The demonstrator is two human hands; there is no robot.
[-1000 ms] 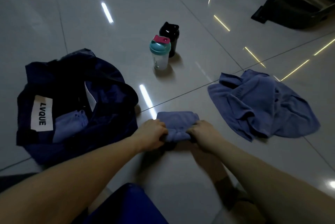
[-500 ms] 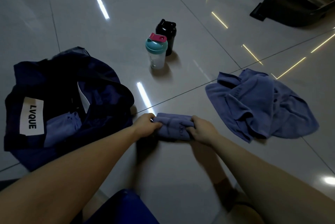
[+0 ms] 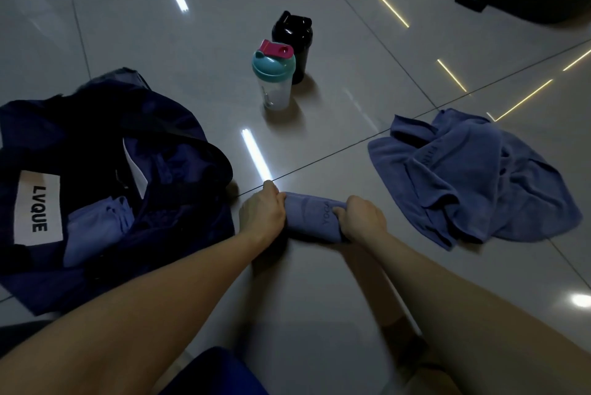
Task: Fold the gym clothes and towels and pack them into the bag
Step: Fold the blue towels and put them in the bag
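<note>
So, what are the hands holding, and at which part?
Both grip the folded blue towel: the left hand at its left end, the right hand at its right end.

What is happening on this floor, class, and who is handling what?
A person on a tiled floor grips a folded blue towel at its two ends with the left hand and right hand; it rests on the tiles. To the left lies an open navy bag with a folded blue piece already inside. To the right a crumpled blue towel waits unfolded. A teal-lidded shaker bottle and a black bottle stand beyond.
</note>
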